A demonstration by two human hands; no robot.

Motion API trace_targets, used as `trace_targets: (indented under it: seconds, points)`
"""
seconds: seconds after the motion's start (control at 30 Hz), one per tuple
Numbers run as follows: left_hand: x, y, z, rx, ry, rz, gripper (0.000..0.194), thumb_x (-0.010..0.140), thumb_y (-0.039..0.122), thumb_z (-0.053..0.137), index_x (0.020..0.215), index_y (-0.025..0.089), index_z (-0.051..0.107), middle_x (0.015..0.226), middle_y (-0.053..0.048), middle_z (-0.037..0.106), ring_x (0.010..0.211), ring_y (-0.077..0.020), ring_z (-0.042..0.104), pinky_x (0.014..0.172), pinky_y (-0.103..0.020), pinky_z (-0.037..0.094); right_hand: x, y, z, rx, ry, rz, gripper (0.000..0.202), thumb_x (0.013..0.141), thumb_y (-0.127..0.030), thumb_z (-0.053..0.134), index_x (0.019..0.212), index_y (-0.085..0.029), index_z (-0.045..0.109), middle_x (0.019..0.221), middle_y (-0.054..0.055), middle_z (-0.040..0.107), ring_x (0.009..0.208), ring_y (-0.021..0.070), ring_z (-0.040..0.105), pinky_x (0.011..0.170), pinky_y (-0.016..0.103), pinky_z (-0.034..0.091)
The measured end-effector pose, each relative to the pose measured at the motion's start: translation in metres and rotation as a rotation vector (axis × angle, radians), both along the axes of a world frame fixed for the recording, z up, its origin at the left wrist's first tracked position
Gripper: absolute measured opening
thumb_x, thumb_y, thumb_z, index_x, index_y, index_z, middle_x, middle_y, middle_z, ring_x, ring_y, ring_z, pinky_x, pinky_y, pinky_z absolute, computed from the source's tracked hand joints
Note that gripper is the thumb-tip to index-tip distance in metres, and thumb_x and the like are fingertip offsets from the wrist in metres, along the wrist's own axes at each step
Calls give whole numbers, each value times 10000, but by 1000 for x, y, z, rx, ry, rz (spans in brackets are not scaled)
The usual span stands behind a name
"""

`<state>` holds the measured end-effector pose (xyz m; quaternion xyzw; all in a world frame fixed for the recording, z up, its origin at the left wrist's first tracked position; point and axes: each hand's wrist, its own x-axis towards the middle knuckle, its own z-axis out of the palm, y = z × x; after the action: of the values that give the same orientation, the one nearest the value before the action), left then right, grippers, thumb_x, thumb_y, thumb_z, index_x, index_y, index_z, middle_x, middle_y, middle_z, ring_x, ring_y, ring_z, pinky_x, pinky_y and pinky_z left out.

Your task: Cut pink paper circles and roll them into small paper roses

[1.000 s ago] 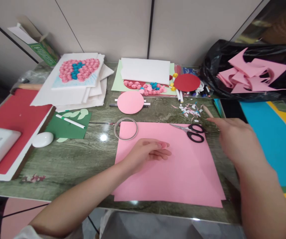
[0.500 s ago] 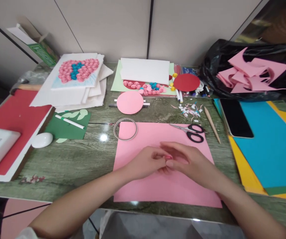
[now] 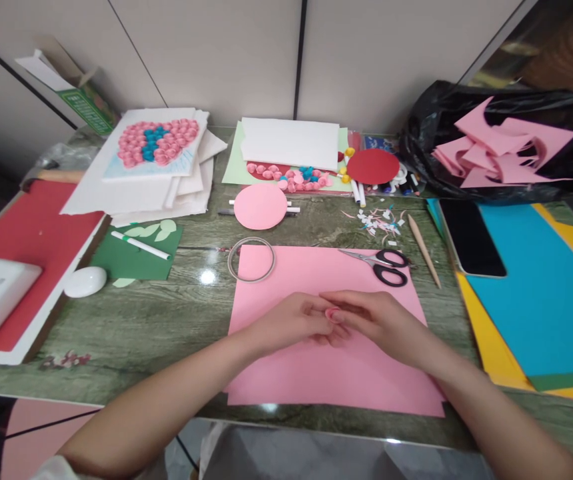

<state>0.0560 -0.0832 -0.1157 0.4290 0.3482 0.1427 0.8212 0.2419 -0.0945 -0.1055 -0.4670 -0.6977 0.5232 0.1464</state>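
Observation:
A small pink paper rosette (image 3: 333,314) sits between the fingertips of both hands. My left hand (image 3: 299,323) closes on it from the left, and my right hand (image 3: 384,323) pinches it from the right; part of it is hidden by the fingers. Beneath the hands lies a large pink sheet of paper (image 3: 286,380). On its far right corner rest black-handled scissors (image 3: 381,263). A thin ring (image 3: 251,259) overlaps its far left corner. Beyond the sheet is a pink paper disc (image 3: 260,207) lying over white sticks.
Left stand a butterfly picture of rolled paper (image 3: 156,143), a green sheet (image 3: 136,257) and a red board (image 3: 16,233). Right are a wooden stick (image 3: 424,250), a phone (image 3: 474,237), blue paper (image 3: 541,287) and a black bag (image 3: 426,127) with pink scraps. Paper bits (image 3: 381,220) lie scattered.
The rosette has shifted slightly left and shows more between the fingertips. My right fingers have come closer together and lowered a little over it.

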Motion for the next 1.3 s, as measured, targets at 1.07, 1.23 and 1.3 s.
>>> trace_targets:
  seconds: [1.07, 1.23, 1.3]
  points:
    - [1, 0, 2, 90, -2, 149, 322, 875, 348, 485, 955, 91, 663, 890, -119, 687, 813, -157, 637, 755, -267, 483, -1, 1, -5, 54, 83, -200, 324, 933, -351, 407, 1111, -218, 644, 1092, 45, 688, 1018, 190, 618, 840, 297, 497]
    - [0, -2, 2, 342, 122, 136, 287, 879, 324, 472, 907, 115, 668, 873, -73, 670, 809, -153, 600, 755, -263, 467, -2, 2, -3, -36, 152, -195, 284, 888, -385, 498, 1044, -231, 679, 1008, 29, 708, 911, 177, 633, 774, 264, 502]
    - [-1, -3, 0, 411, 177, 137, 272, 880, 312, 467, 899, 129, 666, 860, -58, 666, 810, -156, 589, 760, -270, 462, -3, 2, -4, -39, 158, -211, 260, 872, -385, 526, 1001, -231, 692, 948, 22, 716, 857, 166, 637, 752, 256, 503]
